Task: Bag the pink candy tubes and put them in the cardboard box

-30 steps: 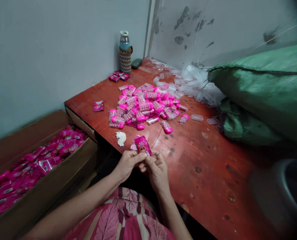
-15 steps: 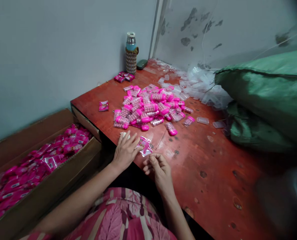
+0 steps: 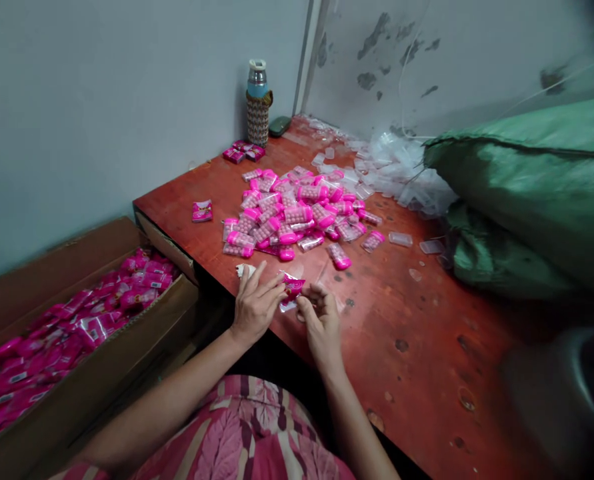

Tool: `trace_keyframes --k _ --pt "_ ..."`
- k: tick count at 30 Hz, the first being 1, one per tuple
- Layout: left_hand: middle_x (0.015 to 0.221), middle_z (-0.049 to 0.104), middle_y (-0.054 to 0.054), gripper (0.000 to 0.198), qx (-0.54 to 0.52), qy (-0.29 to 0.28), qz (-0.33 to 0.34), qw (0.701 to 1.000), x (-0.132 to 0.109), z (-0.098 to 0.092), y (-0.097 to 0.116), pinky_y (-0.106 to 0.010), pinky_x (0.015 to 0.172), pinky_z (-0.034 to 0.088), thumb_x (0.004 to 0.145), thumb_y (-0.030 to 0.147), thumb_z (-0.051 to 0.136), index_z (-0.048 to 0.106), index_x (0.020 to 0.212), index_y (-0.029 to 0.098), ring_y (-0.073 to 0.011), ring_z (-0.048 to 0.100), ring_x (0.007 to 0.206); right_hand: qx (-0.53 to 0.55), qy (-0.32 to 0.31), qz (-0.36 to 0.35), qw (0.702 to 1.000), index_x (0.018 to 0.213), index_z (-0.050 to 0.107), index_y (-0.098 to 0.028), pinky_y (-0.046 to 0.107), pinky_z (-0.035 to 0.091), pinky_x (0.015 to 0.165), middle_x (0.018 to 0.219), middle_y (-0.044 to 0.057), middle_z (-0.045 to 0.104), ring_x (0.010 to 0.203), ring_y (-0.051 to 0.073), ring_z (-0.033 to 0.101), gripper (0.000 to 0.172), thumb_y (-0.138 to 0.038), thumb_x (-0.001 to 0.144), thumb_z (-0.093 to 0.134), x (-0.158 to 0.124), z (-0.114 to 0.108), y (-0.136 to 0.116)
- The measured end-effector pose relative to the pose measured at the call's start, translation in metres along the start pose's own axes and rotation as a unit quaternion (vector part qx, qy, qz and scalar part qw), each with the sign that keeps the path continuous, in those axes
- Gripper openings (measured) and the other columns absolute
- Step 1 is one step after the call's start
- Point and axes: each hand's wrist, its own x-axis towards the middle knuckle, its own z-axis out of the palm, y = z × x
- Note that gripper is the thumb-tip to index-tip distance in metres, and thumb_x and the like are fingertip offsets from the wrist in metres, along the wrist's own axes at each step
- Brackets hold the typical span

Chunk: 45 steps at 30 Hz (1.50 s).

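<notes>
A small pink printed packet (image 3: 293, 287) with clear shiny edges lies between my hands near the table's front edge, its surface bent up. My left hand (image 3: 257, 307) has its fingers stretched out, the tips touching the packet's left side. At the packet's right edge, my right hand (image 3: 323, 325) has curled fingers and a bent thumb closed on it. Beyond both hands is a heap of clear bottles with pink caps (image 3: 297, 215), filled with small round pink pieces. A crumpled white scrap (image 3: 245, 271) sits just behind my left fingertips.
On the left stands a cardboard box (image 3: 127, 340) full of pink packets. A green sack (image 3: 531, 193) and loose clear plastic containers (image 3: 391, 167) occupy the right and back of the red table (image 3: 377, 413). A flask (image 3: 257, 107) stands by several pink packs (image 3: 244, 151).
My right hand has moved up and onto the packet's right edge. The packet, flat before, is now bent upward. My left fingers have shifted slightly right; the view has moved a little.
</notes>
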Motion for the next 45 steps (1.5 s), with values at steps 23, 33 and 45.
trace_keyframes --k 23,33,45 --pt "0.057 0.062 -0.002 0.018 -0.528 -0.041 -0.497 0.687 0.014 -0.012 0.023 -0.021 0.053 0.050 0.058 0.024 0.073 0.061 0.060 0.010 -0.0095 0.058 0.052 -0.728 -0.256 -0.353 0.529 0.124 0.042 -0.026 0.042 0.031 0.089 0.139 0.004 0.031 0.125 0.026 0.026 0.051 -0.004 0.077 0.042 0.155 -0.095 -0.051" --pt "0.068 0.066 -0.003 0.012 -0.625 0.064 -0.559 0.542 0.026 -0.002 0.020 -0.027 0.055 0.055 0.068 0.020 0.066 0.060 0.076 0.013 -0.0145 0.064 0.060 -0.595 -0.123 -0.251 0.753 0.097 0.058 -0.018 0.030 0.042 0.064 0.079 0.007 0.064 0.073 0.021 0.058 0.026 -0.031 0.087 0.038 0.073 -0.099 -0.026" --pt "0.065 0.065 -0.003 0.008 -0.634 0.127 -0.568 0.509 0.028 0.003 0.025 -0.033 0.064 0.054 0.071 0.018 0.064 0.059 0.076 0.014 -0.0151 0.064 0.060 -0.694 -0.033 -0.155 0.703 0.115 0.047 -0.023 0.026 0.037 0.054 0.093 0.010 0.056 0.078 0.023 0.055 0.037 -0.041 0.083 0.044 0.002 -0.064 -0.002"
